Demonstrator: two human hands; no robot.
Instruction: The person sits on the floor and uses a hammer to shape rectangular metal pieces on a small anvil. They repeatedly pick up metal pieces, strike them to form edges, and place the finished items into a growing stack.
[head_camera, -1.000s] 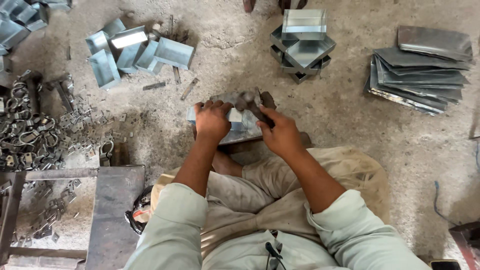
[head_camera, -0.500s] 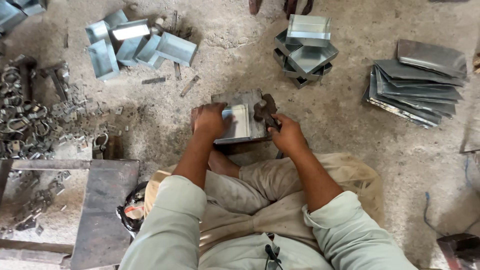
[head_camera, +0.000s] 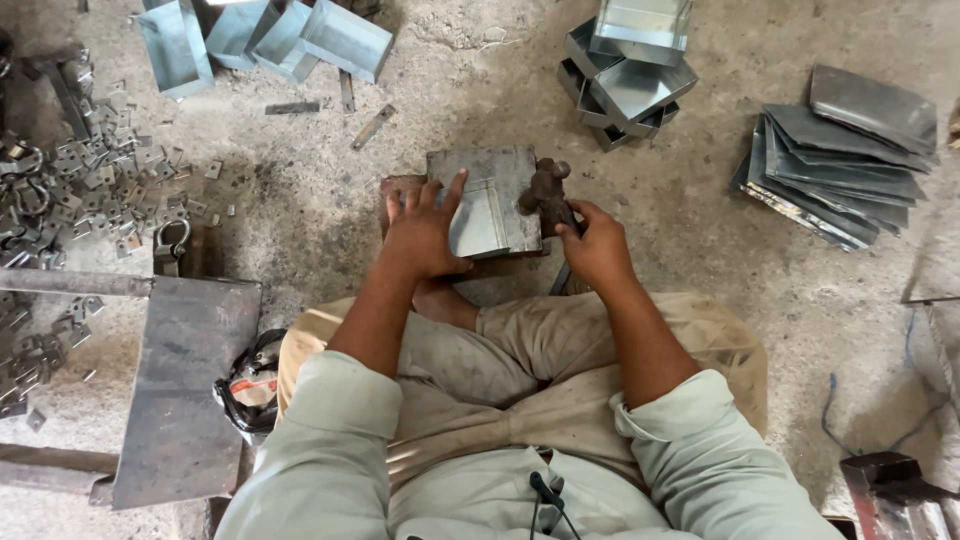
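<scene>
Gripping a hammer (head_camera: 545, 190) by its handle with the right hand (head_camera: 600, 245), fingers wrapped fully shut around it, head raised just beyond the knuckles and touching the right edge of the metal sheet (head_camera: 490, 200). Pressing that sheet down immediately left of the grip with the left hand (head_camera: 425, 235), laid flat and open, fingers spread, holding nothing. Resting the sheet on a low block (head_camera: 397, 188), directly ahead of the knees.

Looks like striking or dressing the sheet's folded seam, judged from the head at the edge and the steadying palm. Calls next for a short, square blow along the edge, with the spread fingers kept well clear of the head and the sheet held from sliding.

Farther out beyond the grip: a stack of metal trays (head_camera: 640, 85); to its right, a pile of flat sheets (head_camera: 850, 160); far to its left, loose small brackets (head_camera: 100, 180) and a steel plate (head_camera: 180, 380).

Against half a second ago: left hand opened out flat on the sheet rather than curled at its near edge; hammer head much where it was, at the right edge.
</scene>
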